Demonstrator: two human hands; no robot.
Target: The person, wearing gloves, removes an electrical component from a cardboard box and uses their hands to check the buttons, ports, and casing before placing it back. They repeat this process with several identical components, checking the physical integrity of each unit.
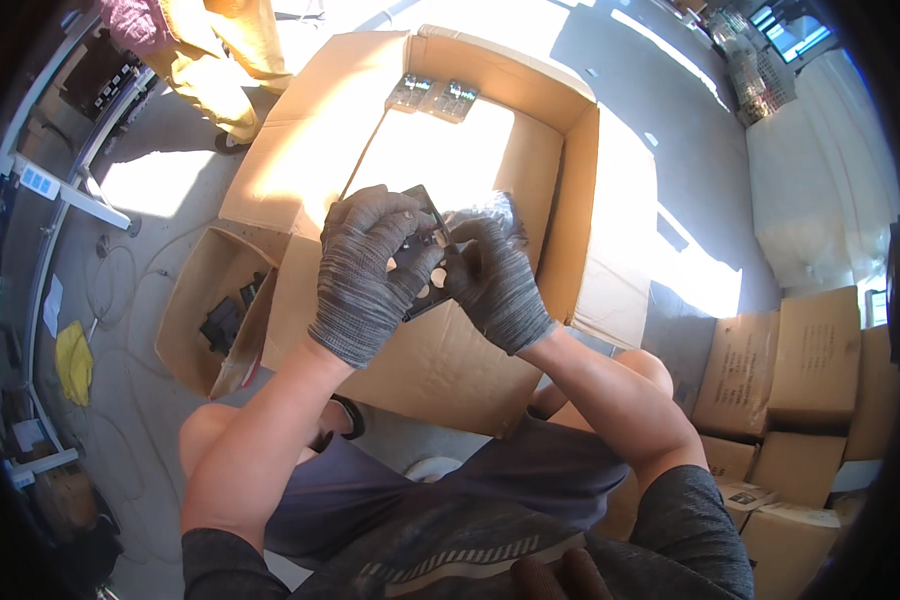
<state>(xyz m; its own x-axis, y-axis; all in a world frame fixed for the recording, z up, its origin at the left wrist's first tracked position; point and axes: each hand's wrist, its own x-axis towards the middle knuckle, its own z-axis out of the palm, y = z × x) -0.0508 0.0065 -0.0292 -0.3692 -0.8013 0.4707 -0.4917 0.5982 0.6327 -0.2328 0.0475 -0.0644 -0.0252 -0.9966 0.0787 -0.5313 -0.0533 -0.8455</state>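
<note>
In front of me, above a large open cardboard box (400, 365), both my hands hold a flat black plastic piece (427, 203) with round openings in it. My left hand (365, 270), in a grey knit glove, grips it from the left with bent fingers. My right hand (500, 285), gloved alike, pinches its right edge; the fingertips are partly hidden. Just beyond the right hand lies a crumpled clear plastic bag (490, 210) with something dark by it. Two small dark packs with green print, a left pack (411, 92) and a right pack (454, 102), sit at the box's far end.
A smaller carton (182, 325) holding black parts (226, 322) stands at the left. Beyond it are a yellow cloth (73, 363) and a metal frame (95, 203). A person in yellow trousers (232, 60) stands far left. Cardboard boxes (735, 370) are stacked at right.
</note>
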